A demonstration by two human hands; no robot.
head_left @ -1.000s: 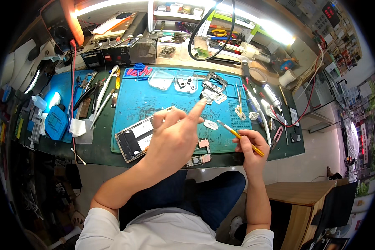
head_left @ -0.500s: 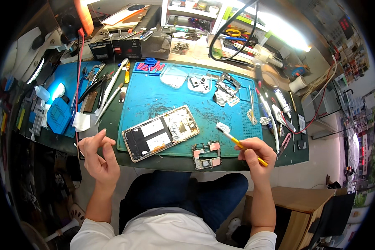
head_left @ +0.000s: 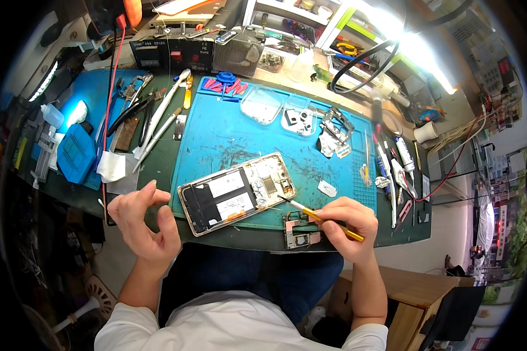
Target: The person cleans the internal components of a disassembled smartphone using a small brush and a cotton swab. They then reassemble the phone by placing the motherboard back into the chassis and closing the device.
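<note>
My right hand (head_left: 351, 228) pinches a slim yellow-handled tool (head_left: 310, 213) with a pale collar and a thin dark tip. The tip reaches the right edge of an opened phone (head_left: 222, 199); whether it touches cannot be made out. Inside the phone a black battery area, white labels and silvery foil show. Beneath the tool lies a loose phone circuit board (head_left: 301, 237) with pinkish pads, partly covered by my fingers. A small pale plate (head_left: 327, 188) rests on the blue mat above my right hand. My left hand (head_left: 146, 225) hovers left of the phone, empty, thumb and fingers apart.
The blue work mat (head_left: 216, 134) carries two clear plastic trays (head_left: 261, 107) with small parts, and a metal phone frame (head_left: 336, 124). Tweezers and hand tools (head_left: 161, 117) lie to the left. Pens, tubes (head_left: 404, 153) and pink-handled tools line the right.
My right hand has moved the tool left, its tip going from the small pale plate to the phone's edge. The plate stays on the mat. My left hand's fingers have spread wider.
</note>
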